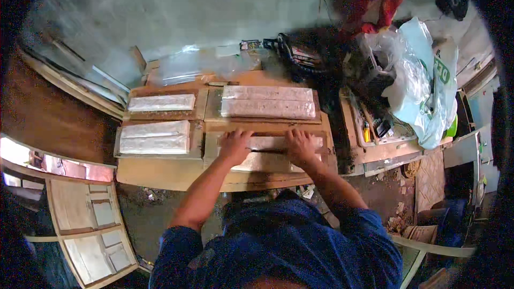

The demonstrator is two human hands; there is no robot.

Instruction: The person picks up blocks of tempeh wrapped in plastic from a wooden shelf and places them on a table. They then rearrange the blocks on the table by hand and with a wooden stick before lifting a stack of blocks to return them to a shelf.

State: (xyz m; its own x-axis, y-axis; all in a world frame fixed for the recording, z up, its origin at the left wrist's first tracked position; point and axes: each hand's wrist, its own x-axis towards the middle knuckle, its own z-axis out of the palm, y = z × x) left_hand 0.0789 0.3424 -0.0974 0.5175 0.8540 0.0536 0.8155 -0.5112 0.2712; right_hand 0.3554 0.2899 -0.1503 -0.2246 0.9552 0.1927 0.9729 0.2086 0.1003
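Three pale rectangular slabs in wooden moulds point(160, 137) lie filled; both hands, left hand point(234, 147) and right hand point(301, 147), press flat (fingers spread) on the fourth pale slab point(267, 152), apparently unfinished.

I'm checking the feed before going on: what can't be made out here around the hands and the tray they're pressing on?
Head view only:
- The pale slab in the near right tray: mostly covered by the left hand and right hand.
- The dark thin thing between the hands: too small to identify.
- Grip of the hands: fingers lie flat, undersides hidden.
- The clutter by the plastic bags: blurred, bent by the fisheye rim.
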